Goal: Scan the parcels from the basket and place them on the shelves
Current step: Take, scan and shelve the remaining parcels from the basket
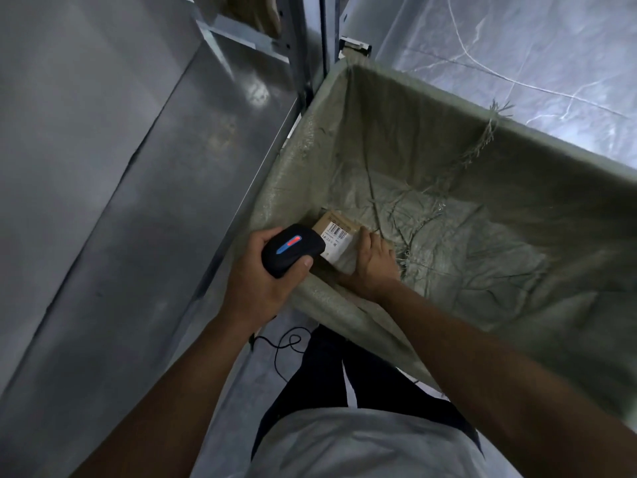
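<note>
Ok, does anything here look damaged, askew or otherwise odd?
Only minor wear: the basket liner has frayed, loose threads along its far rim and floor. The parcel lies tilted in the near corner, label up, held by the right hand; the left hand grips the scanner.

Grey metal panel (103,167) at left, glossy marbled floor (517,46) w/ light glare, top right.

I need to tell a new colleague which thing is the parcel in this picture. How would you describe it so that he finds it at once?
Look into the big basket lined with grey-green woven sacking. At its bottom, in the near left corner, lies the parcel, with the right hand on it. It is the only brown cardboard item there, with a white barcode label on top.
</note>
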`<action>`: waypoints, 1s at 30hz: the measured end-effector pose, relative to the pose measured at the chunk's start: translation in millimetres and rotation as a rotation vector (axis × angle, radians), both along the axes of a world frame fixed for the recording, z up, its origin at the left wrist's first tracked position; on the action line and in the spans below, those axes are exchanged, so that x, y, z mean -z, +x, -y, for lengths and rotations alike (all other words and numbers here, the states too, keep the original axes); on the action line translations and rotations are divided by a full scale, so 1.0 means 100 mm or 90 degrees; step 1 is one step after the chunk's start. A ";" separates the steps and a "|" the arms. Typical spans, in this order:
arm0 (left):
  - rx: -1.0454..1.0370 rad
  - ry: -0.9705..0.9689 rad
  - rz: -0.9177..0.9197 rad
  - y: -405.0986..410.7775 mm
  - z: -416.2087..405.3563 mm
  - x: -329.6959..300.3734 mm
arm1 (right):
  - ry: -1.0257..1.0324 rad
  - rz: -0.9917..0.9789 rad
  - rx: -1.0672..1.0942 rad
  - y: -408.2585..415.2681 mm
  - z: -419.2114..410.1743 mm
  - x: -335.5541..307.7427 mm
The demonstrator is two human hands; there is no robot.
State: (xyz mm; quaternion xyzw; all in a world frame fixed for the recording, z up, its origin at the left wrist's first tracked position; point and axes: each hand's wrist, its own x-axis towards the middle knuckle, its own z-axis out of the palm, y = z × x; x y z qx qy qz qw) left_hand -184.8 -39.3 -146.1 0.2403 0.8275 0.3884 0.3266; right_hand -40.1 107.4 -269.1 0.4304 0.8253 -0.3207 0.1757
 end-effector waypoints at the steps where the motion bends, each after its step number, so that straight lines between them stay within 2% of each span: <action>1: -0.003 0.010 -0.004 -0.02 0.00 -0.02 | 0.019 -0.010 0.001 0.01 -0.04 -0.08; 15: -0.003 0.138 -0.083 0.09 -0.15 -0.50 | 0.249 -0.102 0.010 0.02 -0.44 -1.27; 22: -0.036 0.172 -0.147 0.26 -0.10 -0.83 | 0.278 -0.192 0.000 0.10 -0.49 -1.75; 30: -0.098 0.202 -0.225 0.42 0.01 -1.24 | 0.318 -0.283 -0.072 0.12 -0.41 -2.16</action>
